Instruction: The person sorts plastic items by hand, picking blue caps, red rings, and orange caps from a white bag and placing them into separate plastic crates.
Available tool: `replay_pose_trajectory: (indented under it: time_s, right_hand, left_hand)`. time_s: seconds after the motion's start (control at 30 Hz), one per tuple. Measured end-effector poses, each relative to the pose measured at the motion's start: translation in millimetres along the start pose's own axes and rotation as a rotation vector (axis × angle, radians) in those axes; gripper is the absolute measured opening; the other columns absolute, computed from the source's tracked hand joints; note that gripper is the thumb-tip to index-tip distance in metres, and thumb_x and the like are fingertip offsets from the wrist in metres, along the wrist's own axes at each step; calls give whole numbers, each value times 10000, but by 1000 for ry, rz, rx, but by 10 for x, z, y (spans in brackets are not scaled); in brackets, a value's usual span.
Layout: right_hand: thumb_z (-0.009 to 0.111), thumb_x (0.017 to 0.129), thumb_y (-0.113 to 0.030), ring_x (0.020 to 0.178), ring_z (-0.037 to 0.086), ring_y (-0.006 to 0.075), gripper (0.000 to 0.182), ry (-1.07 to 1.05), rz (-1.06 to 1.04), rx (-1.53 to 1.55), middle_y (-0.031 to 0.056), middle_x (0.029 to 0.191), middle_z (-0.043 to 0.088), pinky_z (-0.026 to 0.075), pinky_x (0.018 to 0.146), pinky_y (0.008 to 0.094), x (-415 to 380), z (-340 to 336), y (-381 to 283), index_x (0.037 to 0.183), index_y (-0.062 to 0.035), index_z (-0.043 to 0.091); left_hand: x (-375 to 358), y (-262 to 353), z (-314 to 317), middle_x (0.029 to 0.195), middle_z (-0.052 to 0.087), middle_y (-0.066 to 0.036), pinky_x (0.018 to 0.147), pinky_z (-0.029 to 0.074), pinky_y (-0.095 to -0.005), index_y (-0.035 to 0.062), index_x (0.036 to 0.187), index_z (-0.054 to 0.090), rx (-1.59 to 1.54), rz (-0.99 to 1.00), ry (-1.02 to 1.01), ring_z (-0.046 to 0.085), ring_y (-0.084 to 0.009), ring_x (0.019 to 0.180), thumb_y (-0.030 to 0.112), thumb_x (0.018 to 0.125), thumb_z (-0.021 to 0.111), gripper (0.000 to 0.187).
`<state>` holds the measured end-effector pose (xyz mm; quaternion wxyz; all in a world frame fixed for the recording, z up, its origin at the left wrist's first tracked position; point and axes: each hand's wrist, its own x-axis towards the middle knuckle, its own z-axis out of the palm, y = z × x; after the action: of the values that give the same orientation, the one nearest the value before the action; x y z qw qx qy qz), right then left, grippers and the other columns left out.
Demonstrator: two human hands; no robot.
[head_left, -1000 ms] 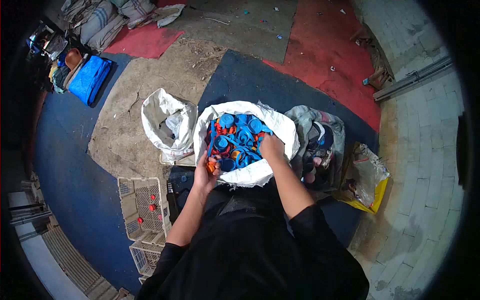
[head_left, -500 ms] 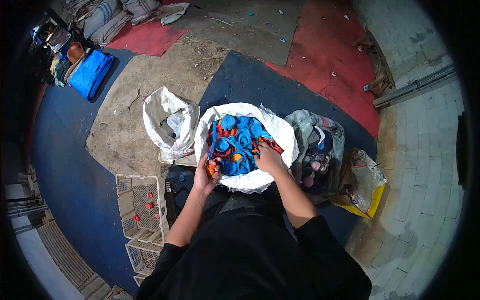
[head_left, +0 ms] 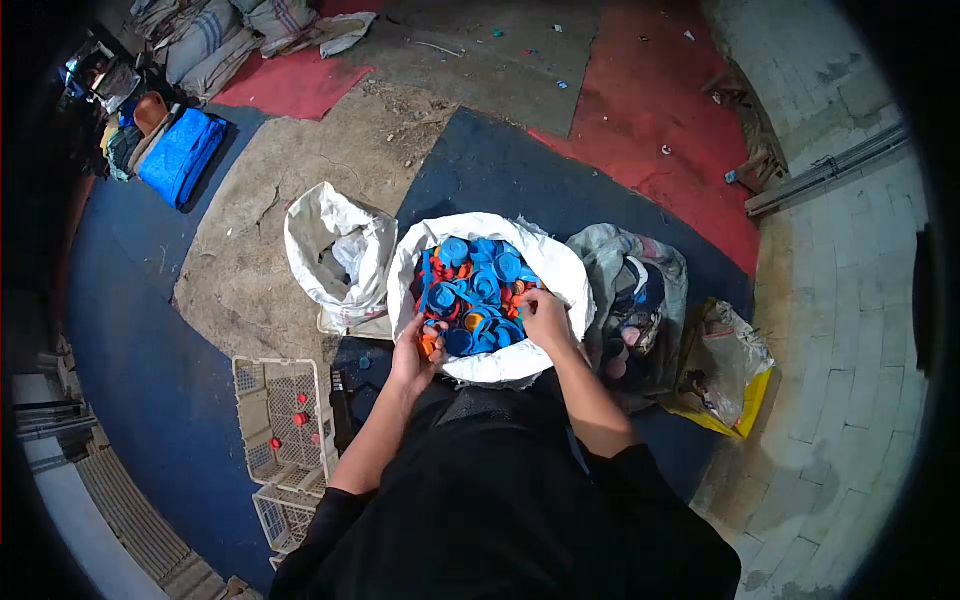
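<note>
Right hand (head_left: 547, 322) is sitting nearer the wearer's body than in the earliest frame, still inside the large white woven sack (head_left: 566, 272). Its fingers are bending down onto red and orange plastic pieces (head_left: 512, 294) by the sack's right side; can't tell if that grip is closing on any. Left hand (head_left: 412, 357) is staying at the near-left rim, grip grasping small orange plastic pieces (head_left: 428, 345). Blue plastic caps (head_left: 453, 252) are lying over red and orange ones in the same sack. Smaller white sack (head_left: 302, 245) is standing just left, clear plastic (head_left: 350, 252) showing inside. Grey-green sack (head_left: 671, 268) is standing right, yellow bag (head_left: 747, 408) beyond it. Beige plastic crate (head_left: 325, 402) is holding red caps (head_left: 301, 419), left of the wearer.
</note>
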<state>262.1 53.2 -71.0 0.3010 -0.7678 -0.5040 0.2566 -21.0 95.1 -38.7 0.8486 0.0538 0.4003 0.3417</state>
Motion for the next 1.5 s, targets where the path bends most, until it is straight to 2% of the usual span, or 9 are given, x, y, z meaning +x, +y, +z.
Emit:
replay_pose_trajectory:
  time_s: [0.23,0.4,0.8,0.9,1.23,1.33,1.43,1.47,1.5]
  right_hand:
    - [713,839,-135,984,700,379,339,-10,-55,-323,209,1150,697,562,857,489,164,239,-98,1165,-50,686]
    - [738,833,-176,1005,693,376,297,-119,173,-335,195,1068,729,549,899,468,290,250,-66,1117,-88,737]
    - [669,865,-186,997,703,385,295,-50,219,-153,198,1005,748,549,896,484,277,242,60,1128,-72,736]
    - [647,868,-145,1054,689,384,183,-58,257,-228,242,1061,729,556,888,488,361,279,158,1001,-54,735]
    - [679,885,-140,997,708,406,220,-38,343,-458,222,1037,718,572,865,506,397,299,-192,1091,-64,665]
    - [704,887,-134,958,720,367,177,-47,374,-380,208,962,725,578,845,464,360,295,-88,1036,-41,681]
    - [729,912,-162,779,723,300,206,241,-14,89,155,984,725,589,739,413,83,219,-28,1061,-35,668]
    - [705,948,-125,710,695,214,156,160,69,216,118,975,726,576,653,350,5,167,-18,1058,-31,646]
    - [698,954,-123,716,692,215,148,81,202,492,125,974,724,576,646,351,-83,68,-112,1057,-31,644]
  left_hand:
    - [-66,21,103,1030,673,-112,505,403,-240,70,781,572,12,13,41,548,-136,657,342,1060,515,394]
    - [-105,-12,39,1028,675,-115,509,399,-240,69,771,576,-11,23,36,545,-137,654,346,1060,517,404]
    - [-136,-60,-9,1029,673,-102,522,402,-235,74,765,583,-24,30,33,551,-135,666,373,1057,522,422]
    - [-144,-52,-11,1033,672,-100,525,404,-235,71,771,589,-19,24,31,552,-137,673,376,1056,522,423]
    - [-100,-46,12,1039,669,-93,555,431,-242,50,830,636,-17,19,10,572,-147,710,378,1057,522,415]
    - [-157,-6,112,1053,665,-97,616,476,-260,28,935,657,-37,21,-26,606,-168,785,381,1061,517,399]
    - [-189,14,193,1093,666,-110,691,514,-285,17,1048,655,-42,49,-50,623,-188,867,380,1062,513,390]
    - [-176,6,147,1140,666,-126,763,538,-308,9,1118,648,-50,40,-87,634,-207,940,376,1062,510,396]
    - [-169,-3,161,1162,665,-134,791,545,-316,6,1139,645,-64,30,-106,641,-217,970,381,1063,502,408]
